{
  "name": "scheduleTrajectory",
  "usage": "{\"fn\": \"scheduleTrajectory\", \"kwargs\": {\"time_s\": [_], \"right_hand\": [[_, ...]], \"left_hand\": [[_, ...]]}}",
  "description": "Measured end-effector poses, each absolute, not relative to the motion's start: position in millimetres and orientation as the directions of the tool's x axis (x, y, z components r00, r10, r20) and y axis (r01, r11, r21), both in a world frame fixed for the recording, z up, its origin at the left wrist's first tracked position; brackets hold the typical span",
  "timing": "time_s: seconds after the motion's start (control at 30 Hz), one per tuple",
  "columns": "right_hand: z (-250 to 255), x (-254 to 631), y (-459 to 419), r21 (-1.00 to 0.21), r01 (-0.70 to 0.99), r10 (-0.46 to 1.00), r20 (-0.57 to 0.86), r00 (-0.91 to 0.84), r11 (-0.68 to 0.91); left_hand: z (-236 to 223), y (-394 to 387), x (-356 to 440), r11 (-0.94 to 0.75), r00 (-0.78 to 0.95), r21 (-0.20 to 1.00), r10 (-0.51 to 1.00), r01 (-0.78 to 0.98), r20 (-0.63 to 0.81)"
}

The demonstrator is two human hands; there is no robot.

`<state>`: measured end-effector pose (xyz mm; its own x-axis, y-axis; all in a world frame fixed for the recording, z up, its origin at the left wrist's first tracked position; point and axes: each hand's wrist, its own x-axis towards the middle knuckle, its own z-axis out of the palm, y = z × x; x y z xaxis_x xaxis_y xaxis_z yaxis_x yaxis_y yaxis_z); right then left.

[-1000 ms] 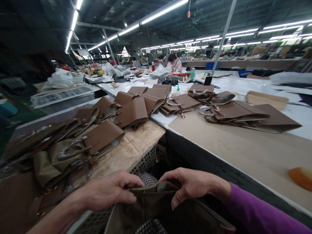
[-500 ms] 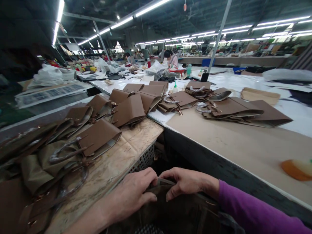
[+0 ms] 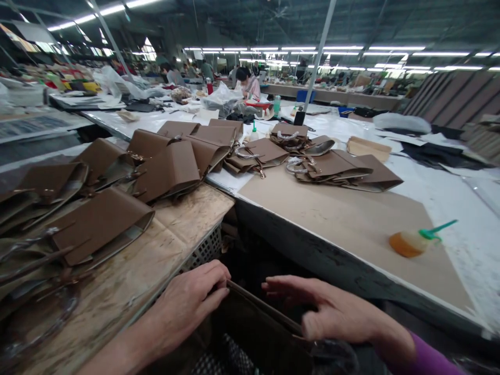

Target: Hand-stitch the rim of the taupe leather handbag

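Note:
My left hand [image 3: 187,294] is closed on one corner of the upper edge of a dark brown handbag [image 3: 261,330], low in front of me in the gap between the tables. Over the bag's other side is my right hand [image 3: 336,312], its fingers stretched out and spread from the thumb. The thumb is close to the bag's edge; I cannot tell whether it touches. A plastic-wrapped handle [image 3: 334,351] shows just below that hand. The lower part of the bag is dark and partly out of view.
Several brown handbags [image 3: 105,221] lie across the worn left table [image 3: 172,245]. More brown bags [image 3: 339,169] are on the right table [image 3: 332,208]. A bottle of amber liquid with a green spout [image 3: 410,242] lies there too. Below the left table is a plastic crate [image 3: 203,247]. A person [image 3: 250,86] works farther back.
The view has swung right. My hands have moved apart along the bag's edge, which now stretches straight. My right hand's fingers have come off the edge and spread.

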<state>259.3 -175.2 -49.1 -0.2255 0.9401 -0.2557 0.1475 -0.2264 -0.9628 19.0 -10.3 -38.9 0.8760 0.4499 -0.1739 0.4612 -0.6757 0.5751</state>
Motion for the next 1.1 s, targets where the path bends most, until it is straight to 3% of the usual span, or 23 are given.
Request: {"fn": "scheduleTrajectory", "kwargs": {"time_s": [0.07,0.2,0.4,0.63,0.87,1.1], "right_hand": [[-59.3,250.8,-204.0,-0.940,0.249,0.968,-0.248,-0.029,-0.234],[-87.4,224.4,-226.1,-0.926,0.338,0.983,-0.131,0.125,-0.167],[-105.6,216.0,-214.5,-0.961,0.204,0.939,-0.112,0.325,-0.185],[-117.3,217.2,-213.6,-0.974,0.030,0.897,-0.194,0.397,-0.224],[-121.5,215.0,-211.6,-0.962,0.173,0.872,-0.104,0.478,-0.209],[-119.2,212.2,-207.5,-0.958,0.200,0.855,-0.078,0.513,-0.208]], "left_hand": [[-39.5,-8.7,20.4,-0.675,0.882,0.585,0.439,0.449,-0.170],[-40.2,-4.8,25.7,-0.668,0.910,0.634,0.386,0.389,-0.151],[-41.7,-3.3,26.5,-0.655,0.915,0.655,0.375,0.377,-0.152],[-48.9,-1.4,27.1,-0.672,0.897,0.610,0.408,0.421,-0.169],[-50.6,1.1,31.2,-0.689,0.883,0.572,0.445,0.445,-0.152],[-46.6,-2.7,37.2,-0.678,0.863,0.566,0.490,0.468,-0.127]]}}
